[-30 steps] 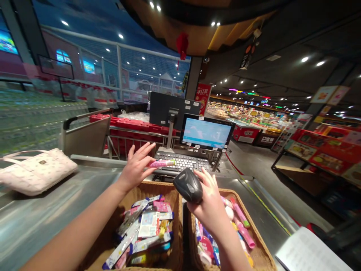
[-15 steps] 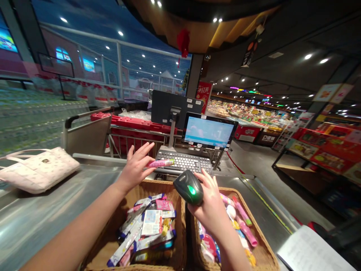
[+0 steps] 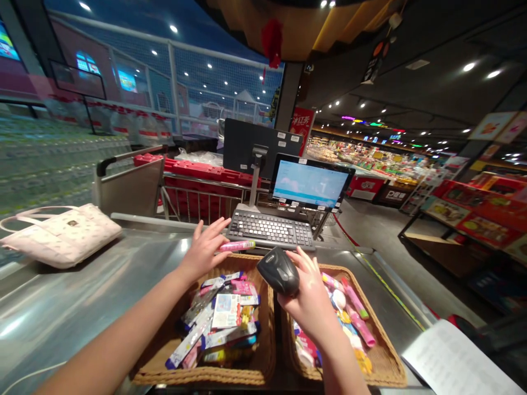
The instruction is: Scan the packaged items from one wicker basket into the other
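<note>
A slim pink tube-shaped packet with a green end (image 3: pixel 237 246) is pinched in my left hand (image 3: pixel 205 249), just in front of the keyboard (image 3: pixel 272 227). My right hand (image 3: pixel 307 288) grips a black barcode scanner (image 3: pixel 279 271) by its handle, its head turned toward the packet. Below my left hand, a wicker basket (image 3: pixel 154 362) holds a heap of small packets and a white card (image 3: pixel 226 311). Under my right forearm, a second wicker basket (image 3: pixel 389 351) contains pink tubes (image 3: pixel 361 326) and other small colourful items, partly hidden by the arm.
Behind the keyboard stand a lit screen (image 3: pixel 312 181) and a dark monitor back (image 3: pixel 242 145). A pale handbag (image 3: pixel 68 236) lies on the metal counter (image 3: pixel 99 296) at left. Written paper (image 3: pixel 457 356) is at right. A trolley with red crates (image 3: pixel 201 175) stands beyond.
The green light on the scanner has gone out. The view has tilted down slightly, and both hands keep nearly the same place, the left still with the pink packet.
</note>
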{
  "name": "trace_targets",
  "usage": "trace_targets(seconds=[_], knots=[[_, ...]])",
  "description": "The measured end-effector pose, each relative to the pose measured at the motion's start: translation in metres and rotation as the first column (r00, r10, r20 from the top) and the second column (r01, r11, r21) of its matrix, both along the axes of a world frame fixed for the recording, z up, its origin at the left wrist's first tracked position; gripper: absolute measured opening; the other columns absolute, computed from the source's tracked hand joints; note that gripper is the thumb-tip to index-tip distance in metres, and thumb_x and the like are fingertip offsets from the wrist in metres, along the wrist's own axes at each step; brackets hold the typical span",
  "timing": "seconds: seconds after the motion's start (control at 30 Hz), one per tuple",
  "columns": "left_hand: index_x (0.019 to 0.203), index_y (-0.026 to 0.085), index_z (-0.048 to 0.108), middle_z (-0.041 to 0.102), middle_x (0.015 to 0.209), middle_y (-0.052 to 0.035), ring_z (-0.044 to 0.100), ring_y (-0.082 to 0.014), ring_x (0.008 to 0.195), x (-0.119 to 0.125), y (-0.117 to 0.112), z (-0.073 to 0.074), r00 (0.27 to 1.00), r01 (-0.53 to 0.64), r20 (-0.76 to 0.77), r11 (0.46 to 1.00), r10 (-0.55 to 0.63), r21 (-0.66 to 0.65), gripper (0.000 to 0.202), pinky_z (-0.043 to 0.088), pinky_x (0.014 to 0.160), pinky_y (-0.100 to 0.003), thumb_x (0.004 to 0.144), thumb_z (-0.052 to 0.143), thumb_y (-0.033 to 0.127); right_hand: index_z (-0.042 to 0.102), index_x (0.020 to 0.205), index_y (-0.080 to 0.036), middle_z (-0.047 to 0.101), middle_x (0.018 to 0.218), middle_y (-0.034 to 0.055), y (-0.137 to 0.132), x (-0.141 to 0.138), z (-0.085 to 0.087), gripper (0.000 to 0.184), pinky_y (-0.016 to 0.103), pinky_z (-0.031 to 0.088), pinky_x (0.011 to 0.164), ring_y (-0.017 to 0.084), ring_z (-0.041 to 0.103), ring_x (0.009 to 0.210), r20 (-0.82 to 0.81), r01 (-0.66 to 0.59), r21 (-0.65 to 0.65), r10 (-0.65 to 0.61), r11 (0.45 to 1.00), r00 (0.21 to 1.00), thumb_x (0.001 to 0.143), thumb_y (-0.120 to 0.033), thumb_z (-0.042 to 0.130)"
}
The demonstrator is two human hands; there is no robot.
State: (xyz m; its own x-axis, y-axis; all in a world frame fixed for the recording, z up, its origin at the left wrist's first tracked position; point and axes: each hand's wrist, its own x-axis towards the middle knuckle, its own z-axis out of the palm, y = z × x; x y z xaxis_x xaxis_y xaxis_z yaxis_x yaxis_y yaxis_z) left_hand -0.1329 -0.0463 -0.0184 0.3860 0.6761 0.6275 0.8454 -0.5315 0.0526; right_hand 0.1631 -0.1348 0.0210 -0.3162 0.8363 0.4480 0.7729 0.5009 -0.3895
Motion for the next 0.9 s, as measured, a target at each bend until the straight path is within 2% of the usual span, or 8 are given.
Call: trace_targets(seconds=[0.23, 0.33, 0.57, 0.73, 0.9], knots=[[0.085, 0.019, 0.062, 0.048, 0.148, -0.0136, 0.038, -0.0317, 0.141, 0.002, -0.007, -0.057, 0.995, 0.099, -0.003, 0.979, -0.101, -0.179, 0.011, 0.011, 0.114, -0.069, 0.086, 0.06, 0.03, 0.065, 0.116, -0.022, 0.055, 0.137, 0.0109, -0.002, 0.0, -0.007, 0.048, 0.068, 0.021, 0.113, 0.039, 0.03, 0.143, 0.001, 0.01, -0.028, -0.01, 1.0, 1.0, 0.07, -0.015, 0.059], [0.082, 0.019, 0.061, 0.049, 0.147, -0.013, 0.038, -0.0305, 0.14, 0.002, -0.011, -0.075, 0.992, 0.122, 0.006, 0.969, -0.124, -0.212, 0.009, 0.012, 0.114, -0.067, 0.085, 0.061, 0.028, 0.065, 0.116, -0.022, 0.056, 0.136, 0.011, -0.004, -0.001, -0.009, 0.047, 0.069, 0.021, 0.113, 0.04, 0.032, 0.142, -0.003, 0.009, -0.044, -0.009, 0.999, 1.0, 0.07, -0.015, 0.059], [0.083, 0.019, 0.061, 0.048, 0.147, -0.013, 0.036, -0.0295, 0.142, 0.002, -0.017, -0.099, 0.99, 0.135, 0.0, 0.956, -0.14, -0.261, 0.008, 0.011, 0.115, -0.067, 0.084, 0.062, 0.027, 0.063, 0.12, -0.023, 0.057, 0.135, 0.0102, -0.007, -0.003, -0.017, 0.053, 0.069, 0.02, 0.113, 0.039, 0.033, 0.142, 0.003, 0.021, -0.103, -0.02, 0.994, 1.0, 0.068, -0.012, 0.058], [0.087, 0.019, 0.063, 0.049, 0.146, -0.0139, 0.037, -0.0302, 0.141, 0.004, -0.021, -0.11, 0.989, 0.129, -0.029, 0.937, -0.146, -0.323, 0.011, 0.013, 0.114, -0.067, 0.086, 0.062, 0.03, 0.066, 0.116, -0.023, 0.059, 0.132, 0.0101, -0.008, -0.003, -0.023, 0.051, 0.065, 0.024, 0.114, 0.038, 0.037, 0.14, 0.017, 0.011, -0.144, -0.009, 0.989, 1.0, 0.067, -0.01, 0.059], [0.094, 0.019, 0.066, 0.049, 0.147, -0.0141, 0.038, -0.0296, 0.141, 0.007, -0.023, -0.123, 0.986, 0.147, -0.023, 0.923, -0.166, -0.355, 0.014, 0.011, 0.116, -0.065, 0.085, 0.063, 0.03, 0.067, 0.112, -0.022, 0.061, 0.128, 0.0098, -0.013, -0.005, -0.028, 0.048, 0.065, 0.02, 0.115, 0.037, 0.039, 0.138, 0.017, -0.006, -0.2, 0.01, 0.98, 1.0, 0.067, -0.01, 0.059]])
